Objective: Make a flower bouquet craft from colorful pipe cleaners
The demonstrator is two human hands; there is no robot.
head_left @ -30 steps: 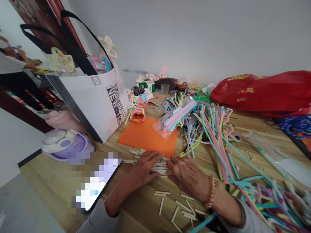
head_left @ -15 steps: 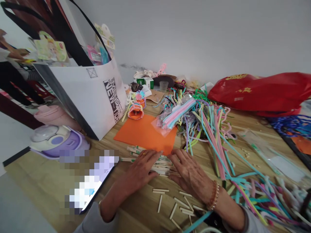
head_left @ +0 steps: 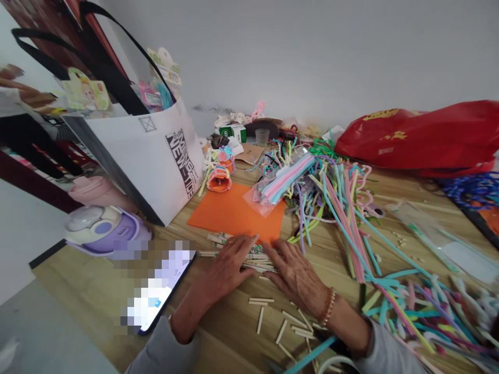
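Left hand (head_left: 226, 272): grip open, lying flat on pale craft sticks (head_left: 257, 262).
Right hand (head_left: 296, 275): grip open, flat against the same sticks.
Around: orange paper (head_left: 236, 215) just beyond, on a wooden counter (head_left: 222, 337).

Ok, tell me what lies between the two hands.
In the head view, a bundle of short pale sticks lies between the left hand and the right hand.

Head-worn view close above the wooden table (head_left: 86, 291), facing forward and down.
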